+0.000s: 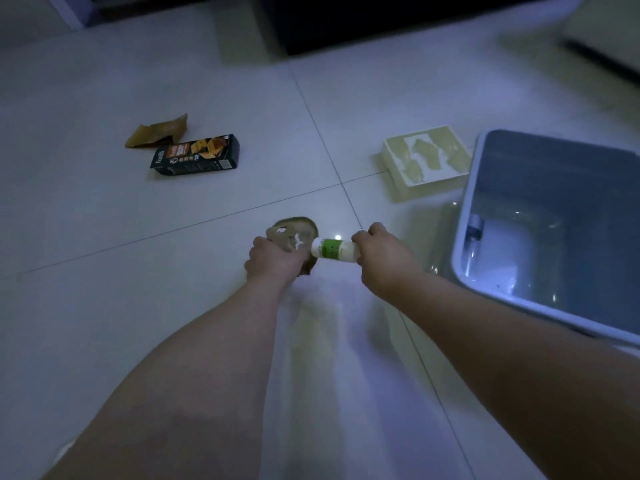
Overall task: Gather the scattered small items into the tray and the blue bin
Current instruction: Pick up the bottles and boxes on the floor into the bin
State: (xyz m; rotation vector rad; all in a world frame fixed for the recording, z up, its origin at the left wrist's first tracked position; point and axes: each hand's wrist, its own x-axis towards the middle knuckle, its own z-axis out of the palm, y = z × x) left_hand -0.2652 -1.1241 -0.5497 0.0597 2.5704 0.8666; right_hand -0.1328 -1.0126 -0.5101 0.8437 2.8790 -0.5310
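Just left of the blue bin (464,206), on a dim tiled floor (207,81), your two hands meet low over the grout lines. Your right hand (381,251) is curled round a small white bottle with a green label (334,250), held on its side with the free end pointing away from the bin. Your left hand (273,259) grips a round olive-and-white patterned piece (294,230) by its near edge, and the bottle's tip touches or overlaps it; which one, the dim light does not show. Beside the bin's far left corner sits a square cream box with a leaf-patterned top (426,157). Well to the bin's left lie a black snack carton (195,155) and, just beyond it, a crumpled golden-brown wrapper (157,133). Only a small pale shape shows inside the bin.
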